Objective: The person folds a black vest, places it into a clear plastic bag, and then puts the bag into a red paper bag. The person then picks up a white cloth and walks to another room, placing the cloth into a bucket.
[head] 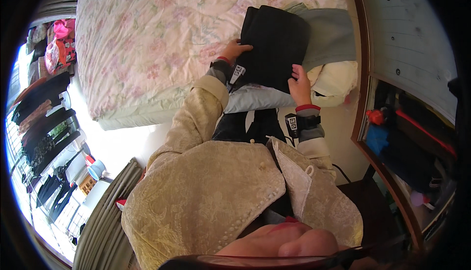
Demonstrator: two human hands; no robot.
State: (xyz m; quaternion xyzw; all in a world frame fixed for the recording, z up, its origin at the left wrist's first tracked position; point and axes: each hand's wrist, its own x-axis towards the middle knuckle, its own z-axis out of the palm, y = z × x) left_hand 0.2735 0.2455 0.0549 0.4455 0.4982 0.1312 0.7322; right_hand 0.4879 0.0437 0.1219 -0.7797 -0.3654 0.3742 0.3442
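A folded black cloth garment point(274, 45) lies near the front right edge of the bed, partly over a grey folded cloth point(331, 36). My left hand point(235, 50) is at its left edge, the thumb on top of the fabric and the fingers out of sight beneath. At the lower right corner, my right hand point(300, 86) has its fingers up along the edge; the thumb meets the cloth. A cream cloth point(333, 82) lies to the right of that hand. Below the black garment, a light grey-blue cloth point(254, 99) shows at the bed's edge.
The bed point(158, 38) bears a floral quilted cover. On the right stands a wooden-framed cabinet point(362, 86) with clothes point(408, 156) inside. A gathered curtain point(106, 215) hangs at lower left, with hanging clothes point(44, 123) beyond it. A dark stool or low table point(368, 207) is beside me.
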